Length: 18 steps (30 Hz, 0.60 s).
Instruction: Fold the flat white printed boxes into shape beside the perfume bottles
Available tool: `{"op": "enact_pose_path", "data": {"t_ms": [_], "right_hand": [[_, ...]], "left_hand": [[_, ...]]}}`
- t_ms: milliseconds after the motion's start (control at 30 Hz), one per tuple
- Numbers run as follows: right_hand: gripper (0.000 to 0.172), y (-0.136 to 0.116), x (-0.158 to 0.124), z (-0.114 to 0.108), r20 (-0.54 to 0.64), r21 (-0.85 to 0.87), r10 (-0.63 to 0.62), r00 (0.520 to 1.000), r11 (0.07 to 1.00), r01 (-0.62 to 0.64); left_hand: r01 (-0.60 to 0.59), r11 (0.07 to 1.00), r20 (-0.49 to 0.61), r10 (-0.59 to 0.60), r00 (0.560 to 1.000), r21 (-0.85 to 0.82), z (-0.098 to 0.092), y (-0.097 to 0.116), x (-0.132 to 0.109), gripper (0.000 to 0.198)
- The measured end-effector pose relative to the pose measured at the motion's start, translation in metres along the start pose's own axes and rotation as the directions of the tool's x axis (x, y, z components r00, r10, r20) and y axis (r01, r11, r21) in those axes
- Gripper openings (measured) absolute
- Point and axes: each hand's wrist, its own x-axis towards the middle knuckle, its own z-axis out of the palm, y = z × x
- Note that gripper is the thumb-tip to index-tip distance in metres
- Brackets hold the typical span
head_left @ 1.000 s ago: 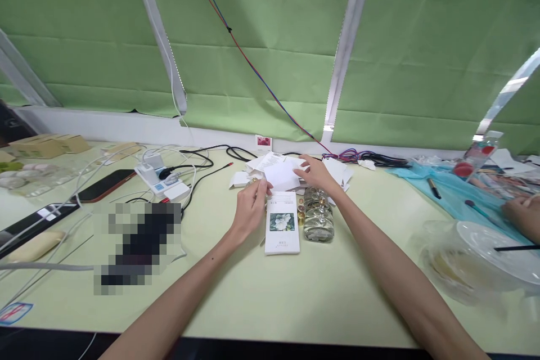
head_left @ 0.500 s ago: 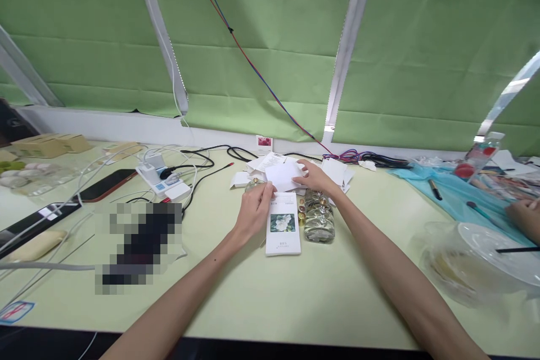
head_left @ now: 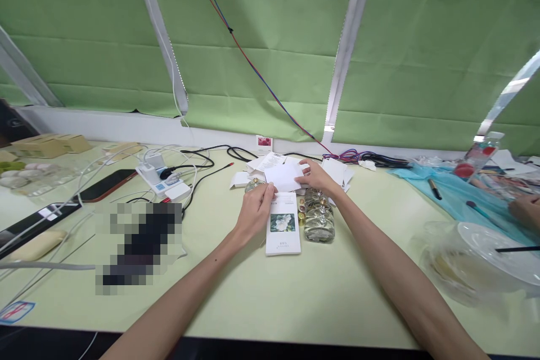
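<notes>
Panel held from both sides

The panel is a blank white piece, apparently paper or thin card. It is located over the middle of the desk, at the far end of the flower-print box.

Left hand: thumb and fingers appear closed on the near left corner of the panel. Right hand: thumb and bent fingers appear closed on its right edge. This two-sided grip probably keeps thin stock level and stops it from turning. Whether the panel is joined to the box cannot be told; the left fingers cover part of the boundary.

The box lies flat, picture side up, between the forearms. Glass bottles are grouped just right of the box, with gold-coloured parts in the narrow gap between. A further clear bottle is partly hidden beyond the left hand. This close grouping likely keeps each item within short reach of both hands. White cartons lie on the far side, presumably to leave the near working area free.

The power strip is placed to the left, well apart from the hands. To the right are a lidded container and a blue plastic sheet. Another person's hand is at the far right, well clear of the panel.
</notes>
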Motion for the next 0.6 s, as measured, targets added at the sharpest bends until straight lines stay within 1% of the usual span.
{"op": "enact_pose_path", "data": {"t_ms": [133,267,433,600], "right_hand": [[0.059,0.0,-0.001,-0.003,-0.009,0.131,0.015,1.0,0.991,-0.014],[0.053,-0.004,-0.004,-0.009,-0.011,0.25,0.007,1.0,0.968,-0.004],[0.044,-0.01,-0.005,-0.017,0.005,0.389,-0.015,1.0,0.921,0.012],[0.038,-0.019,-0.007,-0.024,-0.008,0.516,-0.026,1.0,0.856,0.026]], "left_hand": [[-0.001,1.0,0.001,0.001,1.0,0.0,0.0,-0.001,0.0,0.047],[0.002,1.0,-0.003,-0.002,1.0,-0.001,0.0,-0.002,0.0,0.047],[-0.005,1.0,-0.014,0.005,1.0,-0.005,0.0,-0.003,0.001,0.047],[-0.007,1.0,-0.046,0.006,0.999,-0.022,-0.001,-0.005,0.002,0.047]]}}
